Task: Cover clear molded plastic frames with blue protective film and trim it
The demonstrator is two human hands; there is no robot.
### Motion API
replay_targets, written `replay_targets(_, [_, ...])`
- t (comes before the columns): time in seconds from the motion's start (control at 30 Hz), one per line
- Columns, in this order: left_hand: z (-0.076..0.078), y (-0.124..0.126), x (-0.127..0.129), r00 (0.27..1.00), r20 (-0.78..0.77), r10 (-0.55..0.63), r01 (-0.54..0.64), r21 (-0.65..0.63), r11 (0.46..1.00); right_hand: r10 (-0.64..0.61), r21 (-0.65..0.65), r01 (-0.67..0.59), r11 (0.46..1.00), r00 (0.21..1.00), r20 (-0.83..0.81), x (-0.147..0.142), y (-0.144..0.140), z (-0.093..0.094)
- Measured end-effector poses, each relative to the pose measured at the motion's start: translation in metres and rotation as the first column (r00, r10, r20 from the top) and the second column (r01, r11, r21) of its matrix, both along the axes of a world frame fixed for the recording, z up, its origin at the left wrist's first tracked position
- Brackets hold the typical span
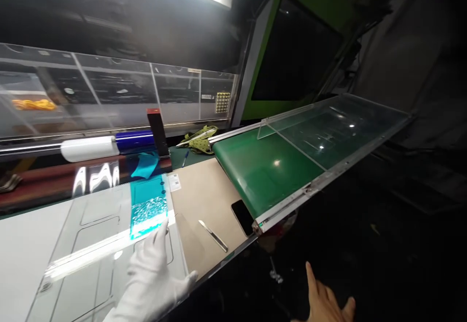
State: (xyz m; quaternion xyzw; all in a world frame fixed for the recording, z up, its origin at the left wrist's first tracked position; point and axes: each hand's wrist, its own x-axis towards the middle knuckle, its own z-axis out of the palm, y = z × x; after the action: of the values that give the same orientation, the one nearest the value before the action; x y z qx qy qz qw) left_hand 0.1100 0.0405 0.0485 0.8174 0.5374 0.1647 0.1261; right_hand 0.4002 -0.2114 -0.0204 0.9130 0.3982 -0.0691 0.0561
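My left hand (pixel 148 273), in a white glove, lies over a flat panel (pixel 87 254) with dark printed outlines under a glossy clear film. Its fingers are stretched out beside a shiny turquoise film strip (pixel 149 205) on the panel, and its thumb points out to the right. Whether the fingertips touch the strip I cannot tell. My right hand (pixel 326 300) is bare and hangs over the dark area at the bottom right, fingers apart, with nothing in it. Between the hands, a scalpel (pixel 213 236) rests on a tan board (pixel 202 200).
A green conveyor belt (pixel 251 166) with a clear cover (pixel 328 122) runs to the upper right. A black phone (pixel 242 217) lies by its near end. Behind the panel are a white and blue roller (pixel 109 146), a pen (pixel 186 158) and a patterned yellow-green cloth (pixel 200 140).
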Motion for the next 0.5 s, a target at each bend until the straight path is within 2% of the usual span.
replay_targets(0.07, [-0.011, -0.009, -0.003, 0.993, 0.119, 0.021, -0.011, -0.084, 0.996, -0.088, -0.094, 0.097, 0.991, 0.991, 0.098, 0.042, 0.009, -0.007])
replay_targets(0.13, [-0.019, -0.02, -0.003, 0.972, 0.227, 0.06, -0.022, -0.166, 0.986, -0.125, -0.127, 0.163, 0.978, 0.957, 0.26, 0.086, 0.033, -0.007])
replay_targets(0.23, [-0.02, -0.034, 0.001, 0.944, 0.313, 0.104, -0.034, -0.221, 0.975, -0.094, -0.161, 0.168, 0.973, 0.917, 0.388, 0.144, 0.08, 0.005])
replay_targets(0.33, [-0.015, -0.042, 0.004, 0.923, 0.361, 0.136, -0.053, -0.231, 0.972, -0.115, -0.19, 0.211, 0.959, 0.901, 0.417, 0.18, 0.117, 0.024])
replay_targets(0.37, [-0.014, -0.044, 0.003, 0.914, 0.377, 0.15, -0.061, -0.239, 0.969, -0.143, -0.202, 0.232, 0.952, 0.915, 0.378, 0.186, 0.124, 0.03])
replay_targets(0.43, [-0.013, -0.047, -0.002, 0.894, 0.41, 0.179, -0.069, -0.27, 0.96, -0.194, -0.263, 0.24, 0.935, 0.963, 0.189, 0.186, 0.125, 0.038])
replay_targets(0.5, [-0.014, -0.049, -0.01, 0.874, 0.438, 0.21, -0.074, -0.307, 0.949, -0.185, -0.335, 0.153, 0.93, 0.981, -0.064, 0.17, 0.116, 0.037])
